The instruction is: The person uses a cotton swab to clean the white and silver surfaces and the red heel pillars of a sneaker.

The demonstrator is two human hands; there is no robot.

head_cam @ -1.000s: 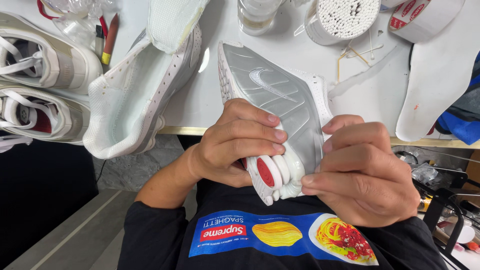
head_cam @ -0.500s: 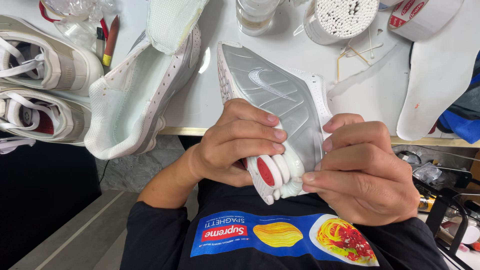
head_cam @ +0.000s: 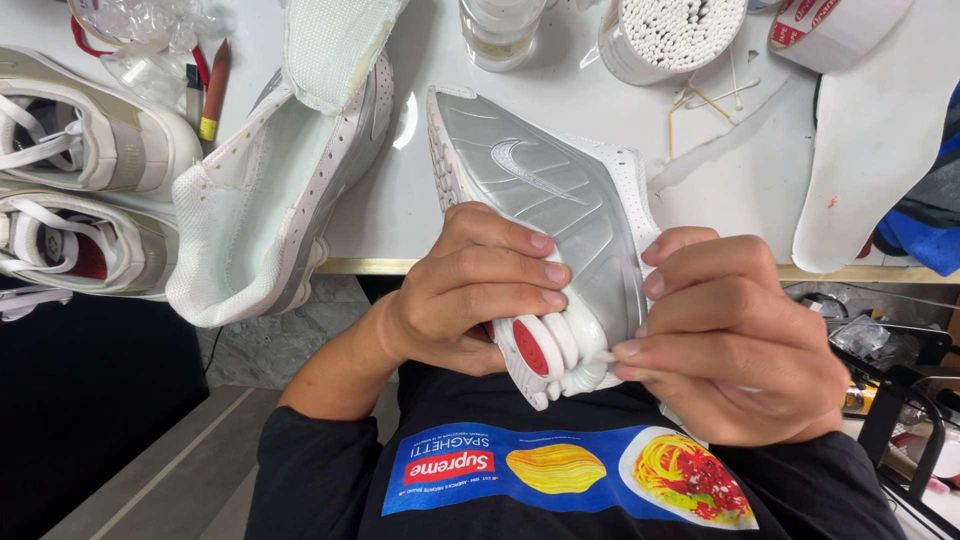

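A silver and white sneaker (head_cam: 545, 190) lies toe-away over the table's front edge, its heel towards my chest. My left hand (head_cam: 470, 290) grips the heel from the left, fingers curled over the white sole columns and their red inset (head_cam: 530, 348). My right hand (head_cam: 730, 340) is pinched on a thin white cotton swab (head_cam: 603, 356). The swab's tip touches the white heel columns. The rest of the swab is hidden inside my fingers.
On the white table (head_cam: 400, 200), a stripped white shoe upper (head_cam: 260, 200) lies to the left, with two cream sneakers (head_cam: 80, 150) beyond it. At the back stand a glass jar (head_cam: 500, 30), a tub of cotton swabs (head_cam: 670, 35) and a tape roll (head_cam: 830, 30). A white insole (head_cam: 870, 140) lies at right.
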